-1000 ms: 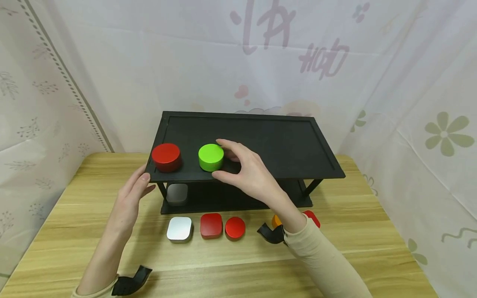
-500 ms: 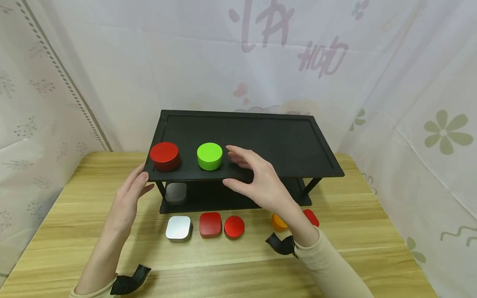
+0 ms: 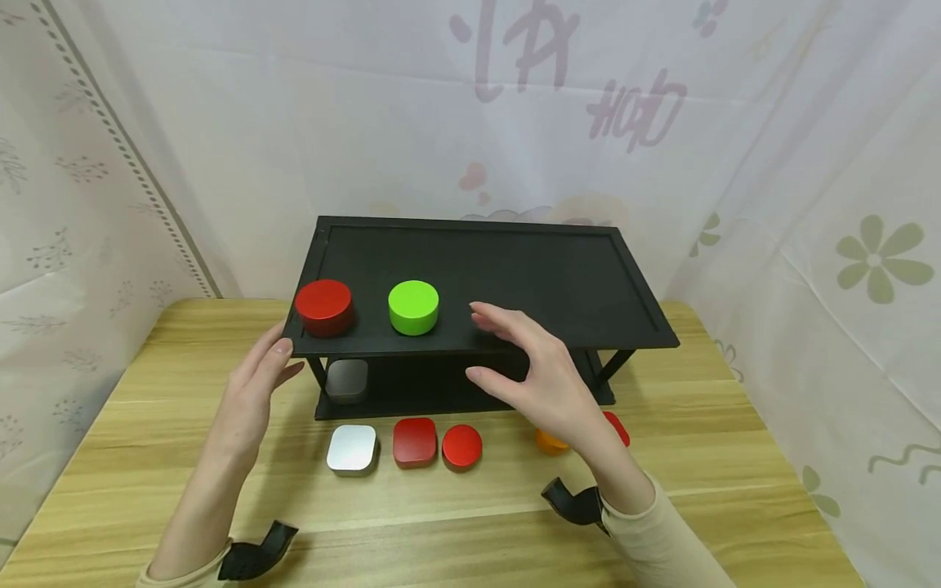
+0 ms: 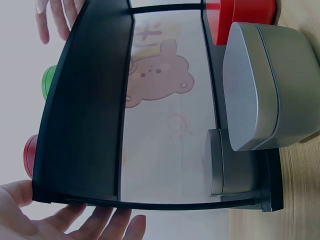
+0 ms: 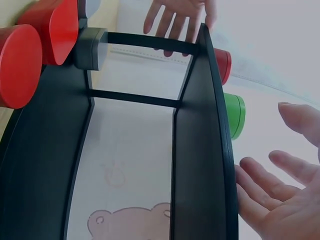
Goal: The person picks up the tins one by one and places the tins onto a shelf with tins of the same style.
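My left hand [image 3: 250, 392] holds the front left corner of a black two-tier shelf [image 3: 478, 269], thumb at the top board's edge and fingers along its end [image 4: 95, 220]. On the top board, near that corner, sits a round red tin [image 3: 324, 309]. A round green tin [image 3: 413, 308] stands to its right. My right hand [image 3: 544, 376] hovers at the shelf's front edge, right of the green tin and apart from it. Its thumb and fingers are spread, with nothing between them [image 5: 280, 195]. A grey square tin [image 3: 347, 380] stands on the lower tier at the left.
On the wooden table before the shelf lie a silver square tin [image 3: 352, 449], a red square tin [image 3: 415, 442] and a round red tin [image 3: 462, 447]. An orange tin [image 3: 550, 442] and another red tin [image 3: 617, 428] are partly hidden by my right arm. A printed cloth [image 3: 367, 122] hangs behind.
My right hand has drawn away from the green tin, moving right and toward me. The green tin stays on the top board. My left hand keeps its place at the corner.
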### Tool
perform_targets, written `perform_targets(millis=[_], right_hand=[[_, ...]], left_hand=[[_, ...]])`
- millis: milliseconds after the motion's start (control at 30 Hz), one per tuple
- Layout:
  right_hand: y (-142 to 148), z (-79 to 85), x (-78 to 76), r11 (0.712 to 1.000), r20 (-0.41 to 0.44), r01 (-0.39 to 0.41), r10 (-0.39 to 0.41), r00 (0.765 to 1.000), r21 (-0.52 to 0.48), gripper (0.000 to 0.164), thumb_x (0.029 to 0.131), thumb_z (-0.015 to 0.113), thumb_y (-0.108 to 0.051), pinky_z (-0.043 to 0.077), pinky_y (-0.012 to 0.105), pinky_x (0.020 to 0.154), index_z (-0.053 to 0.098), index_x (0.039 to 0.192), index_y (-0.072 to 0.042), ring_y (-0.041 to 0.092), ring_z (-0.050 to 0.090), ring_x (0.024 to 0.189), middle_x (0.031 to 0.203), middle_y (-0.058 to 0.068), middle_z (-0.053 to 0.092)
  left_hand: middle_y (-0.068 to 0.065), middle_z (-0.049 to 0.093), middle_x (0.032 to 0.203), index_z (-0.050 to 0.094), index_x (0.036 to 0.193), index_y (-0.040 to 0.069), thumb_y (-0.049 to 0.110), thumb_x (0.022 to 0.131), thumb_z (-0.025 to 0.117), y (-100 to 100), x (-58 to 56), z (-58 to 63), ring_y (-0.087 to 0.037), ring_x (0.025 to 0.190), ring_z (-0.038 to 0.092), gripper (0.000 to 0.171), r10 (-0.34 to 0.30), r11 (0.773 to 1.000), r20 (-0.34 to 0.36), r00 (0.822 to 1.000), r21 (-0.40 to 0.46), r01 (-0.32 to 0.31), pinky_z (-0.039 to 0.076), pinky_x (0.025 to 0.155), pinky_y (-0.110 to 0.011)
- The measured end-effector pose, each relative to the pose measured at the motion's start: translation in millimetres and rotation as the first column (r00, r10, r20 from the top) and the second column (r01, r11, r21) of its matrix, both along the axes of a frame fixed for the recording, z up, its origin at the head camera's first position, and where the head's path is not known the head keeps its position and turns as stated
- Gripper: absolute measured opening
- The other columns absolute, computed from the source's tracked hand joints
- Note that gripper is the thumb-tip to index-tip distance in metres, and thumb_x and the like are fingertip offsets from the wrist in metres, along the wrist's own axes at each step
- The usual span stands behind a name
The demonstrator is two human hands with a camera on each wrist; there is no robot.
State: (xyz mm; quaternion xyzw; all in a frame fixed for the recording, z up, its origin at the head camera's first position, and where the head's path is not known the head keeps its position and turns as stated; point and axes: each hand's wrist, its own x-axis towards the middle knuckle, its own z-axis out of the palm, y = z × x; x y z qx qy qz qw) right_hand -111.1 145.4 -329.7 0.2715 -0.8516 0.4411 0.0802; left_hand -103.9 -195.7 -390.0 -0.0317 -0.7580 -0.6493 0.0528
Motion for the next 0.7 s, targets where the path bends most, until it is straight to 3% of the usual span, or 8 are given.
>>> perform_targets(millis=[233,467,700], right_hand=[[14.6,-2.0,11.2,0.999,-0.044,0.011,-0.013,0.999,-0.030,0.066,0.089,0.082,-0.014,0.051,0.033,0.114,0.055,0.148,-0.019,0.013,0.060,0.133,0.145,0.000,0.061],[28.8,-5.7,22.1,0.996,-0.088,0.029,-0.036,0.995,-0.079,0.054,0.086,0.083,-0.008,0.052,0.024,0.111,0.064,0.137,-0.015,0.014,0.064,0.126,0.135,0.002,0.068],[40.7,-13.2,27.6,0.995,-0.082,0.046,-0.053,0.995,-0.087,0.055,0.085,0.084,-0.006,0.053,0.022,0.108,0.065,0.136,-0.016,0.013,0.066,0.124,0.133,0.001,0.070]], left_hand=[[0.009,0.048,0.152,0.042,0.158,0.014,0.038,0.111,0.040,0.4,-0.7,0.0,0.000,0.133,0.045,0.052,-0.002,1.000,-0.003,1.000,0.007,0.002,0.046,0.098,-0.009],[0.008,0.047,0.153,0.041,0.158,0.015,0.039,0.111,0.039,0.9,0.0,-0.2,0.000,0.133,0.044,0.052,0.000,1.000,0.002,1.000,-0.013,0.001,0.045,0.098,-0.008],[0.010,0.049,0.150,0.043,0.157,0.013,0.038,0.111,0.041,1.0,-0.2,0.3,-0.001,0.131,0.046,0.052,0.004,1.000,-0.007,1.000,0.004,-0.004,0.046,0.098,-0.008]])
